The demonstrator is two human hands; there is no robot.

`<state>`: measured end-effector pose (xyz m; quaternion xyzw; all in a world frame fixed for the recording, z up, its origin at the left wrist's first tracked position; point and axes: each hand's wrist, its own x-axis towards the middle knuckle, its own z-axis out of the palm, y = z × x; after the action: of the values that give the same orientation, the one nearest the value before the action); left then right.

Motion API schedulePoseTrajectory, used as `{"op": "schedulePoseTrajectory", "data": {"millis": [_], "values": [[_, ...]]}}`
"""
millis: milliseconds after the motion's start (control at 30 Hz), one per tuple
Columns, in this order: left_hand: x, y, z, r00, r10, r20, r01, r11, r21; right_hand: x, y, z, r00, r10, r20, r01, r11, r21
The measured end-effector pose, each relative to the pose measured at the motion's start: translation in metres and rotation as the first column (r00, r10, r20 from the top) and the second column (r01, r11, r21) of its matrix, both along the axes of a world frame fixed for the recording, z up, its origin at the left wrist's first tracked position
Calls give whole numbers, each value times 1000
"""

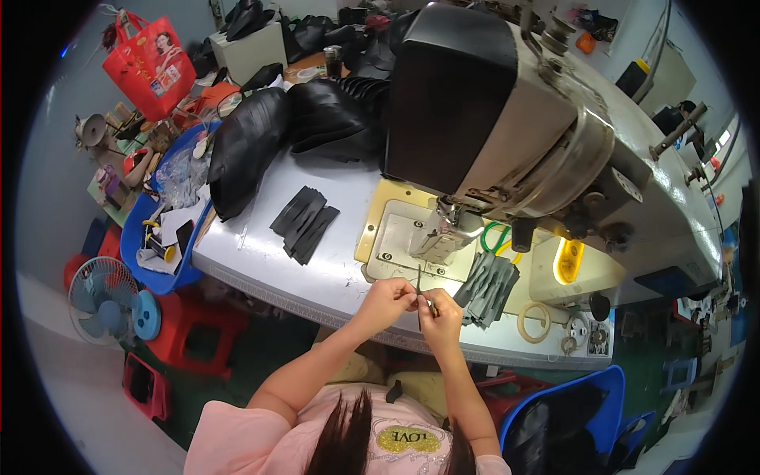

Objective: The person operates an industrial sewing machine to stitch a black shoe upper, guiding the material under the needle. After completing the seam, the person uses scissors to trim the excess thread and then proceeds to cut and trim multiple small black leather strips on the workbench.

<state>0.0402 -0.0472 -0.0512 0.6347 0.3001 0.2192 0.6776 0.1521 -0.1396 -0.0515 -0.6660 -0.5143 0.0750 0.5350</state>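
Note:
Just in front of the sewing machine's needle area, my two hands meet at the table's front edge. My left hand (386, 304) is closed in a pinch on a narrow dark strip (419, 279), which looks edge-on. The fingers of my right hand (445, 318) are wrapped round a small dark tool (434, 309) with a yellowish part; its kind is mostly hidden. Right of it, a pile of grey-black fabric strips (487, 290) hangs over the table edge. Another bundle of black strips (304, 223) lies to the left on the white tabletop (261, 265).
The large sewing machine (546, 119) towers over the right side. Green-handled scissors (495, 237) lie beside its plate. Black leather pieces (249, 150) are stacked at back left. A blue bin (141, 207), a fan (107, 301) and a red stool (186, 336) stand left; a blue chair (609, 396) right.

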Motion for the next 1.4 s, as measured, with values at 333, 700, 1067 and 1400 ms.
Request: {"op": "schedulePoseTrajectory", "data": {"millis": [333,700,1067,1400], "values": [[16,-11,-2,999,-35,-39,39,994,101,5,-6,-7,988,-105,115,96,993,75],[21,-8,-5,985,-59,-163,99,963,251,11,-10,-11,998,-52,42,49,997,63],[14,-12,-10,999,-6,-49,13,991,130,2,-8,-21,990,-135,49,128,985,114],[14,-13,-15,999,-44,7,41,969,244,7,-8,-22,994,-64,93,54,993,101]]}}
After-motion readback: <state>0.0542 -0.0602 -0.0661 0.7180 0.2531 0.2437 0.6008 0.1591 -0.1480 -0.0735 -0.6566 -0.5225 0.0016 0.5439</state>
